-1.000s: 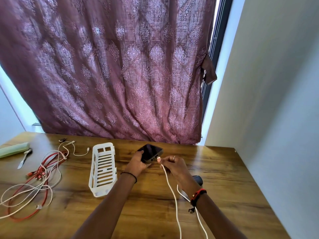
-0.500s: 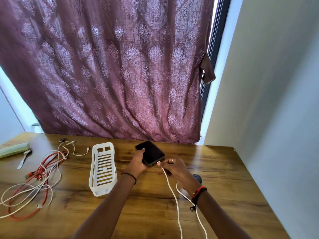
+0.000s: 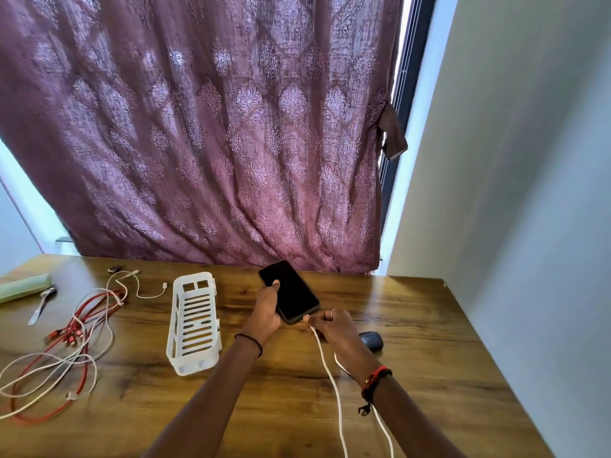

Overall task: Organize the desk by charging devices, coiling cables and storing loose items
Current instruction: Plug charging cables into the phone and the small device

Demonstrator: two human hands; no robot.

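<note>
Left hand (image 3: 266, 314): from my remote seat I see it gripping the phone (image 3: 289, 292), thumb along the left edge, fingers curled underneath.
Phone: dark screen facing up, held tilted just above the wooden desk (image 3: 429, 325), far end towards the curtain (image 3: 215, 143).
Right hand (image 3: 330, 325): pinching the tip of the white charging cable (image 3: 334, 385) against the phone's near end. I cannot tell whether the plug is seated.
White charging cable: runs from the pinch towards me, under the right wrist and out of the bottom of the view.
Centre-left: a white slotted basket (image 3: 193, 322) lying on the desk just beside the left forearm.
Far left: a loose tangle of red and white cables (image 3: 66, 338), uncoiled, with a spoon (image 3: 41, 305) and a pale green case (image 3: 23, 287) beyond it.
Right: a small dark rounded case (image 3: 372, 340) on the desk, just behind the right wrist.
</note>
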